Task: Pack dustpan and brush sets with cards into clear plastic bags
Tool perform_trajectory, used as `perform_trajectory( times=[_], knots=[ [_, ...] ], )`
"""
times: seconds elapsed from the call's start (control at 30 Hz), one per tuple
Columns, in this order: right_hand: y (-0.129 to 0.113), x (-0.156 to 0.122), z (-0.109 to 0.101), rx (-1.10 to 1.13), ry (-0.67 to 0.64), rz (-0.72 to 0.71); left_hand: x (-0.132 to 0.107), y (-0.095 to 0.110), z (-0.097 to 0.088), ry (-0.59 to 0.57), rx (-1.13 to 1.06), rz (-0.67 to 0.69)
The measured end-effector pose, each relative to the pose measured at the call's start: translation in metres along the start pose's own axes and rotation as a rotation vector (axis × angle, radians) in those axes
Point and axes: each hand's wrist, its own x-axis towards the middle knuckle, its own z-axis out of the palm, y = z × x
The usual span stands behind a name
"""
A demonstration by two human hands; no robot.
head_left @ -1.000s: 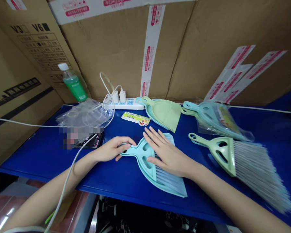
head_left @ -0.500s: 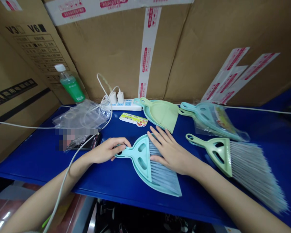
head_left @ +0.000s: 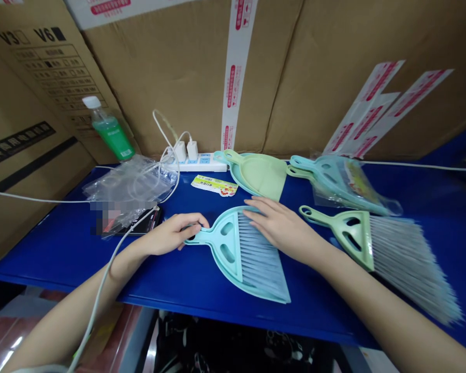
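A light-blue hand brush (head_left: 235,243) with grey-blue bristles lies nested in a matching dustpan (head_left: 252,292) on the blue table. My left hand (head_left: 174,233) is closed around the stacked handles of both, thumb on top. My right hand (head_left: 285,225) rests at the upper edge of the bristles and dustpan, fingers stretched out and fairly close together. To its right lies a green hand brush (head_left: 357,238) with grey bristles fanning toward the table's right side. Behind it are a green dustpan (head_left: 260,173) stacked over a blue one and a bagged blue brush-and-dustpan set (head_left: 330,178).
A power strip (head_left: 213,163) with plugged chargers stands against the cardboard box (head_left: 171,67). Nearby lie a label card (head_left: 213,185), crumpled clear plastic bags (head_left: 128,184) and a phone (head_left: 147,221). A green bottle (head_left: 114,134) stands back left. A white cable (head_left: 108,280) crosses over my left forearm.
My right hand has shifted up and off much of the bristles, its fingers drawn closer together. My left hand keeps its hold on the handles. The view has tilted slightly.
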Motion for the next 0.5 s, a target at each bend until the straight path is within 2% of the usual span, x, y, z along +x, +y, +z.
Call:
perform_trajectory(
  times=[0.23, 0.4, 0.5],
  knots=[
    [0.001, 0.01, 0.006, 0.176, 0.155, 0.078, -0.001, 0.0, 0.004, -0.026, 0.023, 0.022],
    [-0.001, 0.012, 0.005, 0.156, 0.125, 0.046, -0.002, 0.0, 0.004, -0.034, 0.043, 0.054],
    [-0.002, 0.014, 0.003, 0.061, 0.091, -0.02, -0.002, 0.0, 0.004, -0.031, 0.054, 0.065]
  ],
)
